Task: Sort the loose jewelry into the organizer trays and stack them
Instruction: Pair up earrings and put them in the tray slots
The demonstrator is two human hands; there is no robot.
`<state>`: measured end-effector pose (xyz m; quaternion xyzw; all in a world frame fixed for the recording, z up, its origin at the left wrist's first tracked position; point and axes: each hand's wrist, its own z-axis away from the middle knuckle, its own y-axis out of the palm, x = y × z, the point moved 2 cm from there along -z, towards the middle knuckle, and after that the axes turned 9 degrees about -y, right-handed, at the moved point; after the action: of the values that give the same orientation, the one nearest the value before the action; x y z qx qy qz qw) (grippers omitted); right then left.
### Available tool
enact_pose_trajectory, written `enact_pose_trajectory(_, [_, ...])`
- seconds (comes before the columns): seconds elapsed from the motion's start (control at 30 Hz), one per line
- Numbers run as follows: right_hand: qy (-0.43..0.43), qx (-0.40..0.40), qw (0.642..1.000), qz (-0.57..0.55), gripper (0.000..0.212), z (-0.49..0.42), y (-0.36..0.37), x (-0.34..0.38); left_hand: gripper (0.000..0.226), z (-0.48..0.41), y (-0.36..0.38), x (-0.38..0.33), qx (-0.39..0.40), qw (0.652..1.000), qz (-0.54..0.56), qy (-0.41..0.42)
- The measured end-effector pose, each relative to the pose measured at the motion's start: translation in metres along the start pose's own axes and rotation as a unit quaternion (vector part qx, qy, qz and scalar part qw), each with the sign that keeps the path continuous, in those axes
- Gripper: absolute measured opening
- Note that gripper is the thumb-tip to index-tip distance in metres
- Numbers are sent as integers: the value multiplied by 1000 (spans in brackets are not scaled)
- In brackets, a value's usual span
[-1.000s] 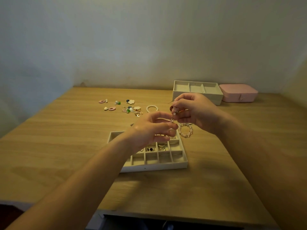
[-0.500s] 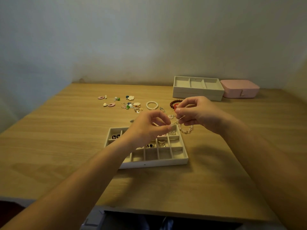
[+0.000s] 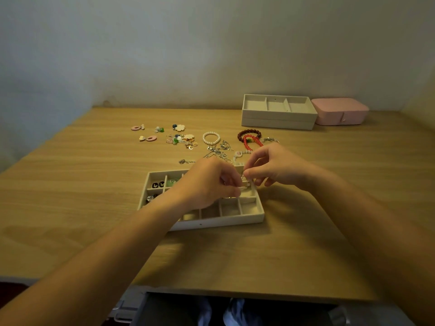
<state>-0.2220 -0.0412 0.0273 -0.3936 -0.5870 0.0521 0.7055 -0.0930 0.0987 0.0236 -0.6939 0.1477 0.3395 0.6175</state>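
A cream organizer tray with many small compartments lies on the wooden table in front of me. Black earrings sit in its back-left cells. My left hand and my right hand hover over the tray's right back corner, both pinching a small piece of jewelry between fingertips; its form is too small to tell. Loose jewelry lies behind the tray: a pearl bracelet, a dark brown bead bracelet, a red bead bracelet, silver chains, pink earrings and flower charms.
Two stacked cream trays with three wide compartments stand at the back right. A pink jewelry box sits beside them against the wall. The table's front edge runs below my forearms.
Both hands have come down from above the table to the tray's right back corner, still pinching the small piece. The clear bead bracelet seen beside the tray is now hidden behind my right hand.
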Motion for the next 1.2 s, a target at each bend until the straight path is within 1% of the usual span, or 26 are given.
enact_pose_trajectory(0.27, [-55,24,997,54,4,1,1,4,16,-7,5,2,1,1000,-22,1])
enact_pose_trajectory(0.4, [-61,37,996,57,4,1,-1,4,17,-6,5,1,27,998,-47,9])
enact_pose_trajectory(0.5, [-73,49,994,72,4,2,0,7,15,-5,1,3,29,998,-57,0])
enact_pose_trajectory(0.6, [-81,56,991,86,6,1,1,8,14,-4,-1,3,27,998,-46,-15])
enact_pose_trajectory(0.77, [-70,75,992,80,1,1,4,7,17,-3,0,5,29,999,-34,-25])
enact_pose_trajectory(1.0, [-76,52,993,79,5,2,13,8,17,-4,-2,7,-7,999,-13,-39])
enact_pose_trajectory(1.07, [-87,49,990,100,5,1,13,10,17,-5,-3,8,-15,999,-11,-45])
enact_pose_trajectory(1.2, [-92,43,988,118,12,1,13,15,11,-7,-4,11,-34,998,-5,-56])
